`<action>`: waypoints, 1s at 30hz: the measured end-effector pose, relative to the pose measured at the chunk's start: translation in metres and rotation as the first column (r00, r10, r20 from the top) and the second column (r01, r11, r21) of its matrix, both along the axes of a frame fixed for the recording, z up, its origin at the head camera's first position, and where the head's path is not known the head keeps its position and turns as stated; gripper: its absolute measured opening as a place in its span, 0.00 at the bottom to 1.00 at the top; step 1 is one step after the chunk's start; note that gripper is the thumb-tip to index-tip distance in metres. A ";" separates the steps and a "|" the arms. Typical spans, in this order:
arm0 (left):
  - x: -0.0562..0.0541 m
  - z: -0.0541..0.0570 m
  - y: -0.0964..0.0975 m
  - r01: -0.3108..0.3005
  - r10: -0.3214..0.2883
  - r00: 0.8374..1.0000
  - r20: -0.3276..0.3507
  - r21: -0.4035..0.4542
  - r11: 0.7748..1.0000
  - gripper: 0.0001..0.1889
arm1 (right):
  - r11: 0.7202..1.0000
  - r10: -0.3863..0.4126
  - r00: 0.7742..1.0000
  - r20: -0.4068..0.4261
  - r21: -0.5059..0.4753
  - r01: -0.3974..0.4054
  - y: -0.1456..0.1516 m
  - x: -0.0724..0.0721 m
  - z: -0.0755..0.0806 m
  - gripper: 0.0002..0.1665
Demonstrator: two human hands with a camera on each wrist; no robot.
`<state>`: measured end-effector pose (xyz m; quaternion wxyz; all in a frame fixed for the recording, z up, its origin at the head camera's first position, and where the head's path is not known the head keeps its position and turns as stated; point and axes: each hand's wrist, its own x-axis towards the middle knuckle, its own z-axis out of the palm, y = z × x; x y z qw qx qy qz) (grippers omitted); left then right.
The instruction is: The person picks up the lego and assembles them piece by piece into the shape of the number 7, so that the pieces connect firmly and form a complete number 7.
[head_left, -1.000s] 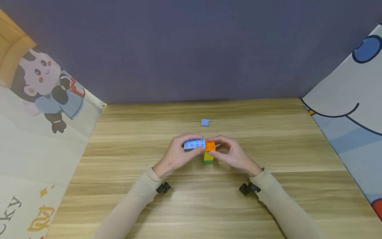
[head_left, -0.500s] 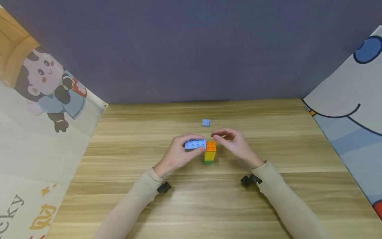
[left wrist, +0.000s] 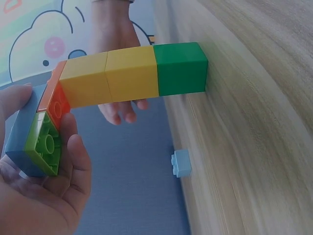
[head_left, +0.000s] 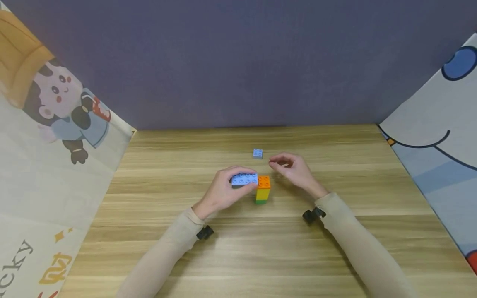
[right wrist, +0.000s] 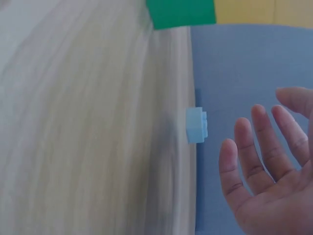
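A tower stands on the table: a green brick point(left wrist: 181, 68) at the base, two yellow bricks point(left wrist: 132, 71) above, then a flat orange brick point(head_left: 263, 182) that juts out past them. My left hand point(head_left: 218, 192) grips a long blue brick point(head_left: 244, 179) at the tower's top left, thumb on the near side and fingers on the far side. Under the blue brick, beside the orange one, a lime green brick point(left wrist: 44, 147) shows its hollow underside. My right hand point(head_left: 298, 171), fingers apart and holding nothing, hovers behind and right of the tower, near a small light blue brick point(head_left: 258, 154).
The wooden table point(head_left: 186, 153) ends at a dark blue-grey panel point(head_left: 238, 62) behind. Printed cartoon panels flank it, one at the left point(head_left: 41, 165) and one at the right point(head_left: 439, 136).
My right hand has let go of the orange brick and moved back and right, toward the small light blue brick. The left hand keeps its grip on the long blue brick.
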<state>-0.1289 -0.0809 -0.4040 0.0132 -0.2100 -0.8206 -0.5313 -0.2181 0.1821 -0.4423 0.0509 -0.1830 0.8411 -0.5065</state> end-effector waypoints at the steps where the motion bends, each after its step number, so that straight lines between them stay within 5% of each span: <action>1: 0.000 0.000 0.000 -0.002 0.002 1.000 0.003 0.000 1.000 0.19 | 1.000 -0.004 1.000 -0.002 0.008 0.004 0.000 -0.002 -0.001 0.19; 30: 0.000 0.001 0.000 -0.001 0.000 0.999 0.042 0.013 1.000 0.19 | 0.998 -0.049 0.997 0.053 0.053 0.046 -0.018 -0.024 -0.017 0.22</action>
